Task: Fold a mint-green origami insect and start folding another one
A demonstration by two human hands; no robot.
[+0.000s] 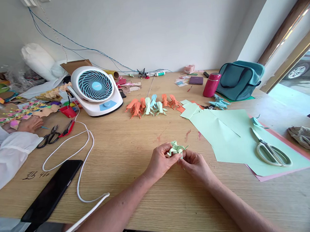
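Between my fingers, above the wooden table [137,173], is a pale green folded paper figure [176,148] with thin pointed parts sticking out. My left hand [160,161] pinches it from the left, thumb in front. On its right side my right hand [197,164] grips the lower part with curled fingers; the exact spot of that hold is partly hidden. Beyond my hands stands a row of finished-looking folded paper figures: orange ones [135,107], pale green ones [159,108] and a light blue one [153,100].
Pale green paper sheets [225,128] lie at right with scissors [271,153] on them. A pink bottle [211,84] and teal bag [240,80] stand behind. At left are a fan [96,90], white cable [78,185], phone [52,190], and another person's hand [30,124] near pliers [50,136].
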